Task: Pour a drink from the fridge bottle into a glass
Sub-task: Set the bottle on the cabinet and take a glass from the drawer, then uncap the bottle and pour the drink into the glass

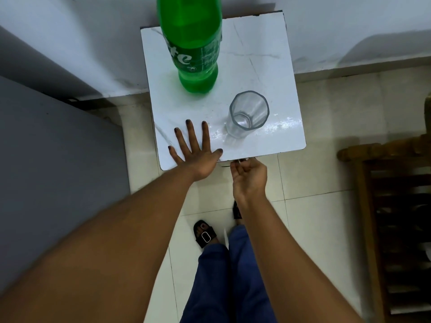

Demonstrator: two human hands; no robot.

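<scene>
A tall green plastic bottle [192, 43] stands upright at the back left of a small white table [268, 66]; its top is cut off by the frame. An empty clear glass [248, 113] stands upright at the front right of the tabletop. My left hand [194, 150] lies flat on the table's front left corner, fingers spread, holding nothing. My right hand [249, 176] hovers just below the table's front edge, fingers loosely curled, with nothing visible in it. Neither hand touches the bottle or the glass.
The table stands against a pale wall [349, 24] on a tiled floor [314, 173]. A grey fridge side [53, 159] fills the left. A wooden rack [396, 217] stands at the right. My legs and sandalled feet [206, 234] are below the table.
</scene>
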